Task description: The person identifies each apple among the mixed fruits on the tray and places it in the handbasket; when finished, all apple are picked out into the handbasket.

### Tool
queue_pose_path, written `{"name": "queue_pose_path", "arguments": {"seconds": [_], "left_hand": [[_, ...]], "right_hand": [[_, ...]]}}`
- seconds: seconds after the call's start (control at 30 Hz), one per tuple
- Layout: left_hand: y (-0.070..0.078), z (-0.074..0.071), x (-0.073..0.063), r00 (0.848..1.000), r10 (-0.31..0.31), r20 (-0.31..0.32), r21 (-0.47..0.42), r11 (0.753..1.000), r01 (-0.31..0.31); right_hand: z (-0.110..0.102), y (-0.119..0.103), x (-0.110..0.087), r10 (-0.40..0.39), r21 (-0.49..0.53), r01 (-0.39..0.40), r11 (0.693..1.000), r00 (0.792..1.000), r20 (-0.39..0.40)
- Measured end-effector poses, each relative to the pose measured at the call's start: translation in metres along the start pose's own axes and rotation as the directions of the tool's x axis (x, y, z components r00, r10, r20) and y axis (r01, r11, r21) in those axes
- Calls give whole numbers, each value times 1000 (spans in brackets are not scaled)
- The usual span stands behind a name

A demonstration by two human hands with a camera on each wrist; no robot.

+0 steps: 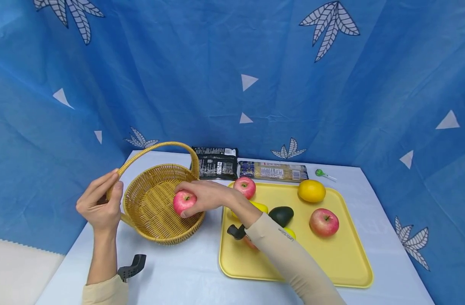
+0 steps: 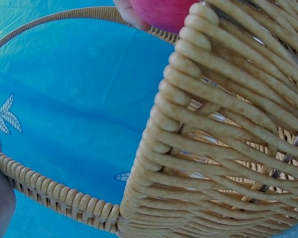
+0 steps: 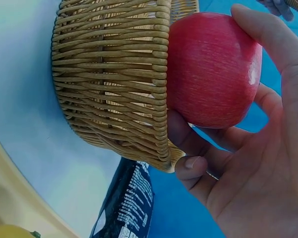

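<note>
Blue cloth (image 1: 201,63) printed with pale leaves walls in a white table (image 1: 182,271) on three sides at what appears to be a makeshift tabletop studio. A basket (image 1: 161,239), a fruit tray (image 1: 341,258) and packets (image 1: 218,166) share the surface, with black wrist mounts (image 1: 133,267) in view.

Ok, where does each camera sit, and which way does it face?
Head: on the head, facing forward and down over basket and tray; left hand, right hand and forearms show.
Left wrist: on that wrist, facing the basket's side and handle; parts of both hands show at edges.
Right wrist: on that wrist, facing the apple at the basket's rim; right hand large at right, left fingertips at top.
Both wrist views share basket and apple.
</note>
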State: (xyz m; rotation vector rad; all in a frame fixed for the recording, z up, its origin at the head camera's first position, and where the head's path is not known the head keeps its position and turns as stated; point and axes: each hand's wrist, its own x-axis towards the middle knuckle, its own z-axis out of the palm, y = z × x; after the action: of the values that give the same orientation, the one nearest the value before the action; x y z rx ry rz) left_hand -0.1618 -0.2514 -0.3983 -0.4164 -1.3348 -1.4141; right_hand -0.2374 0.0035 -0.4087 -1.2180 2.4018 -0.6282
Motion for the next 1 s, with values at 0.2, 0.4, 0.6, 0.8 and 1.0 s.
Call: {"name": "queue_pose_path", "arguments": {"seconds": [0.2, 0.4, 0.6, 0.8, 1.0], "left_hand": [[-1, -1, 0, 1000, 1, 0, -6, 1000, -1], [-2, -2, 0, 1000, 3, 0, -24, 1000, -3], [-3, -2, -1, 1000, 9, 6, -27, 1000, -9], [-3, -3, -1, 1000, 12, 18, -42, 999, -11], [-2, -5, -1, 1000, 6, 22, -25, 1000, -5]], "right_hand": [[0, 1, 6, 0, -2, 0, 1000, 1000, -1], [0, 2, 11, -12, 23, 12, 1000, 1000, 2], [1, 1, 13, -1, 30, 1, 1000, 1000, 2], [3, 1, 15, 5, 27, -4, 1000, 1000, -14], [4, 0, 18, -5, 12, 5, 1000, 1000, -24]]}}
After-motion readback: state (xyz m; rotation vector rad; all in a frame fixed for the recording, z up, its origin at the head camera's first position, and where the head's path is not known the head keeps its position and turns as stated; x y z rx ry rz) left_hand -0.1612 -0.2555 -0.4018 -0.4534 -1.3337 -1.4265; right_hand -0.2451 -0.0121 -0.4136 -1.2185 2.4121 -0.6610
